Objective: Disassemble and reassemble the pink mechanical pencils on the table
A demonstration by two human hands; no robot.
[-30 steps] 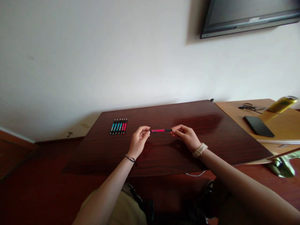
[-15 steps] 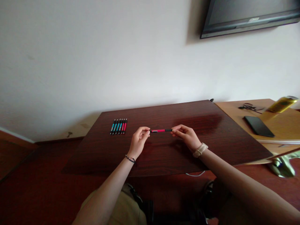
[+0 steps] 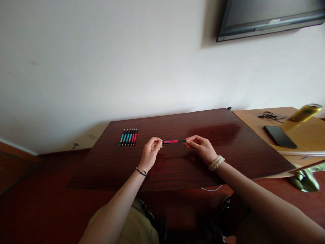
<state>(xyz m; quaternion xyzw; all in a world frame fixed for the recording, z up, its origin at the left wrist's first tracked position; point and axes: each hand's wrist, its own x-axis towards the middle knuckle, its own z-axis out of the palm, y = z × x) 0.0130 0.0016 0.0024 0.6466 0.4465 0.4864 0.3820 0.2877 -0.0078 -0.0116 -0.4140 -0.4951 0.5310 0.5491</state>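
- Grip: the left hand (image 3: 150, 152) and the right hand (image 3: 203, 148) are pinching one pink and black pen (image 3: 171, 141), with thumb and fingers at each end.
- Big white wall (image 3: 114, 61) at the back, with a dark TV (image 3: 274, 22) up high on the right.
- Dark red-brown table (image 3: 175, 125) under the hands. The held pen is over the middle of it, lying across. I can't tell if it touches the wood.
- Light wood stand (image 3: 266, 118) beside the table on the right, with a flat black thing (image 3: 280, 137) and a yellow can (image 3: 306, 113) on it.
- Row of pens (image 3: 127, 138), blue ones and pink ones, on the left part of the table. They lie side by side, just apart from the left hand. It seems best not to let that hand bump them.
- The held pen is nearly flat and straight. Holding both hands at the same height should stop it tipping.
- Fingertips (image 3: 159, 144) sit only on the ends, so the pink middle shows. A soft, firm pinch seems right: too loose and it may drop, too hard and it may slip out.
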